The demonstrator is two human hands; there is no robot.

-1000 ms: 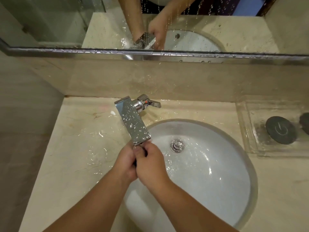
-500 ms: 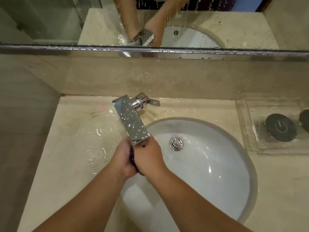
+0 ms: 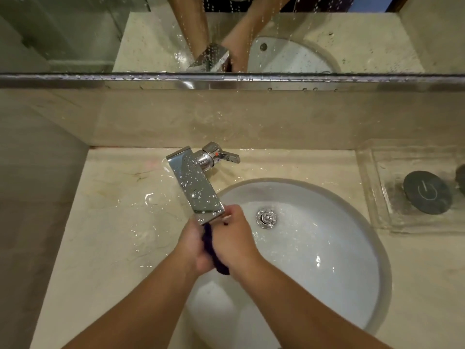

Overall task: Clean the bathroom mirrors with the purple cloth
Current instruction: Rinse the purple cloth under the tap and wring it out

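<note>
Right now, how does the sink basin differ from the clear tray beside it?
The sink basin is round, white and opaque; the clear tray is rectangular and see-through. The basin holds a metal drain, the tray dark discs. Both share the beige counter.

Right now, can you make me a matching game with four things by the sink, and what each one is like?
Things:
1. cloth
2. tap
3. mirror
4. tray

Clues:
A. holds a dark disc
B. streaked with drips
C. gripped by the left hand and the right hand
D. shiny, sticks out over the sink

Pairs: 1-C, 2-D, 3-B, 4-A
</note>
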